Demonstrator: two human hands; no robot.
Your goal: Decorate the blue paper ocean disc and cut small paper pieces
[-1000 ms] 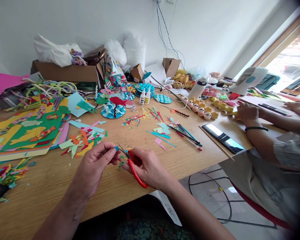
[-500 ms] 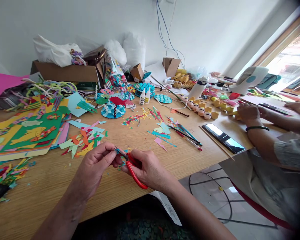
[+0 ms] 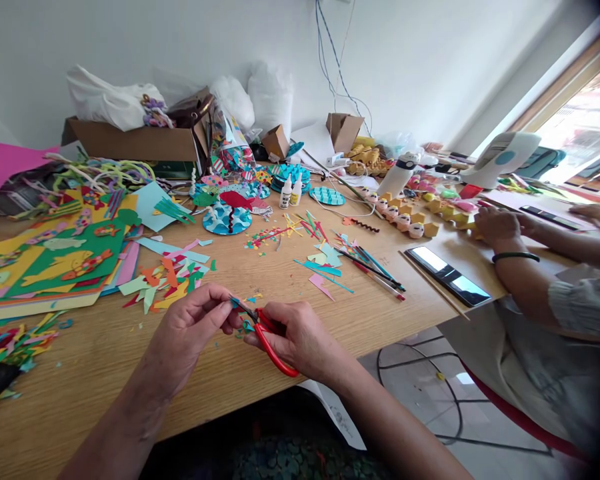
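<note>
Red-handled scissors (image 3: 275, 351) are in my right hand (image 3: 300, 337), the fingers wrapped through the loops. Their dark blades point left, toward my left hand (image 3: 200, 323). Between the thumb and fingers of that hand is pinched a tiny blue piece of paper (image 3: 235, 302), with the blade tips right at it. Most of the piece is hidden by the fingers. Small blue and yellow paper snippets (image 3: 254, 298) lie on the wooden table (image 3: 200, 393) just beyond and below the blades.
Coloured paper sheets (image 3: 55, 267) and scraps (image 3: 167, 273) spread at left. Two glue bottles (image 3: 295, 191) stand behind a blue disc bearing a red paper fish (image 3: 236, 200). Pencils (image 3: 375, 270), a wooden stick (image 3: 433, 283) and a phone (image 3: 447, 275) lie right, near another person's hands (image 3: 500, 227).
The hands stay almost in place. A curled blue snippet now shows beneath the scissor blades, near the right hand. The view has shifted very slightly.
</note>
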